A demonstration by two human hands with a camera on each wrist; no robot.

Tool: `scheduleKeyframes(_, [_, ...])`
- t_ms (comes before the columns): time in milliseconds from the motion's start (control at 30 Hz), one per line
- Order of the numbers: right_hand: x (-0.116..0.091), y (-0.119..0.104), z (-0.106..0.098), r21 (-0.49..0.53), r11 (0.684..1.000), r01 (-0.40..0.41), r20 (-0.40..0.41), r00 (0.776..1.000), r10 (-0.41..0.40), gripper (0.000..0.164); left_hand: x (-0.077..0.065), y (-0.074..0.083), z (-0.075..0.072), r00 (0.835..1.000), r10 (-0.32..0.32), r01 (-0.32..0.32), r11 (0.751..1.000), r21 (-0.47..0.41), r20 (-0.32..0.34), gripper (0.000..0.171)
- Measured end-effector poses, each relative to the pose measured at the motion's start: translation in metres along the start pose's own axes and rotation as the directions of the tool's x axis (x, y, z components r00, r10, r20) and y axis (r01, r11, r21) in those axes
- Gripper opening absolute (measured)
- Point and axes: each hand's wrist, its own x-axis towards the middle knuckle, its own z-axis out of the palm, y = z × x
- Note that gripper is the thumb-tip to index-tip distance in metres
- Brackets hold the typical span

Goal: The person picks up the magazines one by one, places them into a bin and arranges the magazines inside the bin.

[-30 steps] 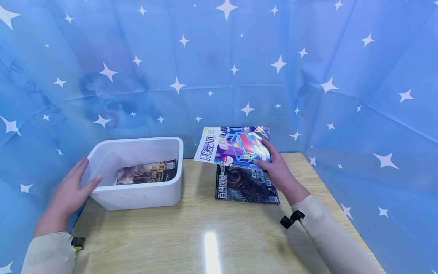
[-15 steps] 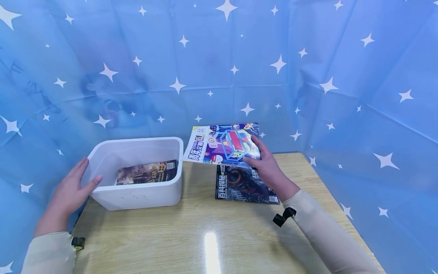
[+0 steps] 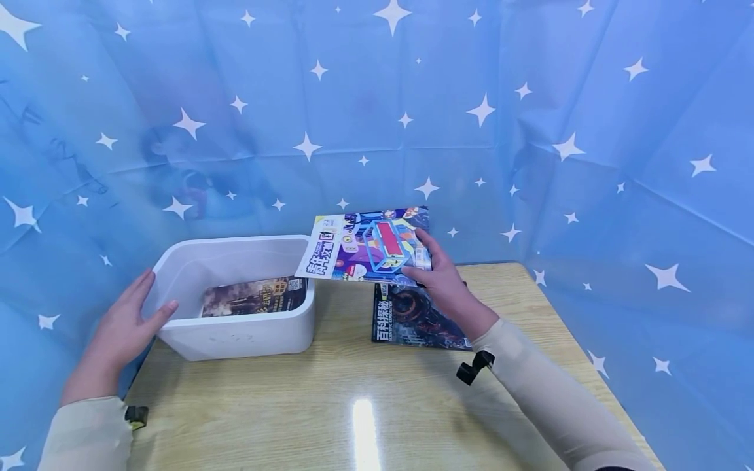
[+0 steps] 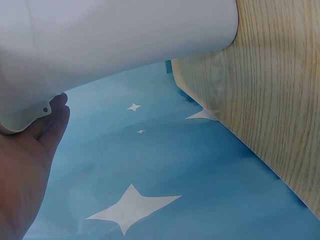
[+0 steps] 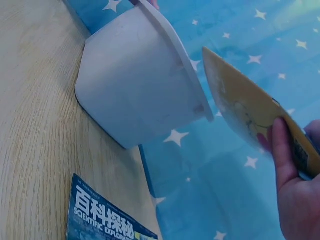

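Note:
A white plastic bin [image 3: 235, 338] stands on the left of the table. My left hand [image 3: 120, 327] holds its left end, the thumb over the rim and the fingers along the outside. Inside the bin lies a dark brown magazine [image 3: 253, 297]. My right hand [image 3: 438, 278] pinches a colourful purple magazine [image 3: 359, 248] by its right edge, thumb on the near side. This magazine is raised above the table, and its white left end reaches over the bin's right rim. Below it, a dark magazine [image 3: 412, 320] lies on the table, partly covered by the right hand and the raised magazine.
The wooden table [image 3: 283, 405] has its right edge beyond the right arm, with a bright light reflection near its front. A blue curtain [image 3: 365, 98] with white stars hangs behind and at both sides.
My right hand has carried the purple magazine left from over the dark magazine to the bin's right rim, uncovering part of the dark one. The left hand and bin have stayed put.

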Motion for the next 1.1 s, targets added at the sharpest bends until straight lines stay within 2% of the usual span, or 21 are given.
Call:
scheduleKeyframes(267, [0.006, 0.001, 0.014, -0.053, 0.999, 0.008, -0.006, 1.0, -0.008, 0.095, 0.0, 0.001, 0.0, 1.0, -0.004, 0.004, 1.0, 0.006, 0.002, 0.09])
scheduleKeyframes(533, [0.011, 0.0, 0.031, -0.061, 0.998, -0.006, 0.01, 1.0, 0.007, 0.095, 0.001, -0.001, 0.0, 1.0, -0.004, 0.004, 1.0, 0.007, 0.004, 0.089])
scheduleKeyframes(800, [0.016, -0.002, 0.048, -0.134, 0.991, -0.026, -0.001, 1.0, 0.026, 0.092, 0.0, 0.001, -0.001, 1.0, -0.006, 0.006, 1.0, 0.003, 0.003, 0.089])
scheduleKeyframes(1100, [0.023, 0.001, 0.063, -0.099, 0.995, -0.013, 0.012, 1.0, 0.014, 0.092, -0.002, 0.002, -0.002, 1.0, 0.0, 0.0, 1.0, -0.006, 0.004, 0.088])
